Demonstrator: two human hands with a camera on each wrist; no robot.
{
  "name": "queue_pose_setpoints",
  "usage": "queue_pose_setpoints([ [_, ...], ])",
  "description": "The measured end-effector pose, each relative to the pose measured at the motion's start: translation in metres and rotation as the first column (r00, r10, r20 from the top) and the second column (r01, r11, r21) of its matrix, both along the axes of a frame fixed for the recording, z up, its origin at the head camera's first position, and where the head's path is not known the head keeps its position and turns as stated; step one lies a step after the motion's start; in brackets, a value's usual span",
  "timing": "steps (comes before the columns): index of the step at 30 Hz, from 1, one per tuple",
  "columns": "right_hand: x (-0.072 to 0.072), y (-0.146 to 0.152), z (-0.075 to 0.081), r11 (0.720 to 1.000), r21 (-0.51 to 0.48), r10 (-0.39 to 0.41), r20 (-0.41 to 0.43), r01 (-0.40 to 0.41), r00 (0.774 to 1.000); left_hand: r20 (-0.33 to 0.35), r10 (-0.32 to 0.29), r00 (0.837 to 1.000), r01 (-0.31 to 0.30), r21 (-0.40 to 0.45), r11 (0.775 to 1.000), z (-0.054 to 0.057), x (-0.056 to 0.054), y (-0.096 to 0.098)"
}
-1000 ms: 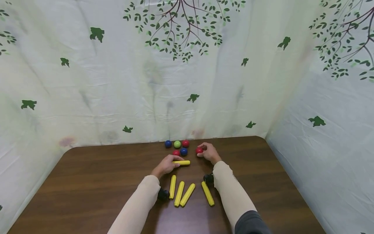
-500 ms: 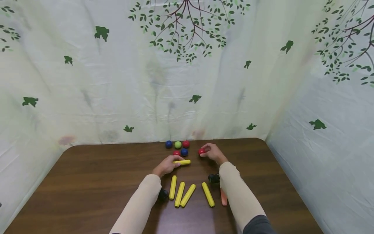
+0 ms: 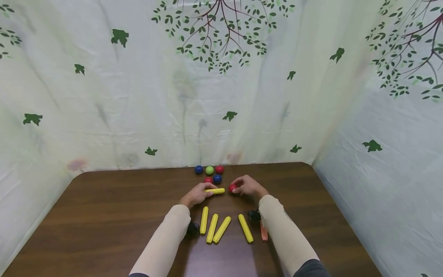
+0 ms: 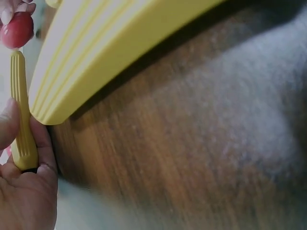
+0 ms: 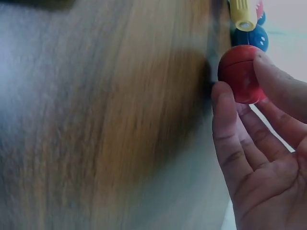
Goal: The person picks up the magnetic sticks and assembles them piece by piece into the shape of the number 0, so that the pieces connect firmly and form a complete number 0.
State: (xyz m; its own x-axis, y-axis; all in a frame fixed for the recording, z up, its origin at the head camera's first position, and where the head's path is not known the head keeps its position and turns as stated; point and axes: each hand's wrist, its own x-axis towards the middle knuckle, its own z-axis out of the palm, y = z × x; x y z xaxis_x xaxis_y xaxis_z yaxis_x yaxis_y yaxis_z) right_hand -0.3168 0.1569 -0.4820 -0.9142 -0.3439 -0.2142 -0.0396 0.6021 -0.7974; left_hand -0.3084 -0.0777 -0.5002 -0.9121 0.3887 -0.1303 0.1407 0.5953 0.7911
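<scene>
My left hand (image 3: 198, 194) grips a yellow ridged stick (image 3: 219, 191), which points right; in the left wrist view its thumb presses the stick (image 4: 21, 110) against the fingers. To the right, my right hand (image 3: 250, 187) pinches a red ball (image 3: 232, 188) between thumb and fingertips. The ball is just off the free end of the yellow stick; whether they touch, I cannot tell. In the right wrist view the red ball (image 5: 241, 74) shows a thin seam, with the stick's round end (image 5: 244, 17) beyond it.
Behind the hands lie blue (image 3: 199, 169), green (image 3: 209, 170) and red balls (image 3: 219, 169), plus another red (image 3: 208, 180) and blue (image 3: 217, 179). Several yellow sticks (image 3: 212, 229) lie on the wooden table (image 3: 114, 215) between the arms. An orange stick (image 3: 264, 232) lies beside the right forearm.
My right hand has brought the red ball left and nearer, from beyond the stick to close to its end. My left hand keeps its grip on the yellow stick, almost still.
</scene>
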Motion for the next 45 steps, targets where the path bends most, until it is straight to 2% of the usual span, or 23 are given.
queue_pose_setpoints([
  [6,0.001,-0.006,-0.005,0.997,-0.072,-0.032,0.065,0.037,0.997,0.007,-0.004,1.0,0.004,0.014,1.0,-0.002,0.0,0.001],
  [14,0.0,-0.01,-0.005,0.996,-0.08,-0.024,0.113,0.034,0.993,0.011,0.002,1.0,-0.002,0.014,1.0,0.001,0.0,0.004],
  [19,0.0,-0.009,-0.006,0.994,-0.099,-0.04,0.103,0.05,0.994,0.018,0.008,1.0,-0.008,0.004,1.0,0.0,-0.001,0.005],
  [26,0.0,-0.009,-0.011,0.995,-0.093,-0.044,0.033,0.047,0.998,0.026,0.006,1.0,-0.006,0.018,1.0,-0.001,-0.001,0.004],
  [36,-0.002,-0.012,-0.014,0.992,-0.099,-0.076,0.047,0.081,0.996,0.029,0.052,0.998,-0.053,0.026,0.998,-0.002,-0.001,-0.002],
  [42,-0.001,-0.013,-0.014,0.986,-0.151,-0.063,0.063,0.072,0.996,0.028,0.052,0.998,-0.052,-0.014,0.999,0.003,0.001,-0.014],
  [45,0.0,-0.012,-0.013,0.987,-0.146,-0.062,0.054,0.069,0.997,0.043,0.058,0.997,-0.058,-0.002,0.998,0.008,0.002,-0.022],
])
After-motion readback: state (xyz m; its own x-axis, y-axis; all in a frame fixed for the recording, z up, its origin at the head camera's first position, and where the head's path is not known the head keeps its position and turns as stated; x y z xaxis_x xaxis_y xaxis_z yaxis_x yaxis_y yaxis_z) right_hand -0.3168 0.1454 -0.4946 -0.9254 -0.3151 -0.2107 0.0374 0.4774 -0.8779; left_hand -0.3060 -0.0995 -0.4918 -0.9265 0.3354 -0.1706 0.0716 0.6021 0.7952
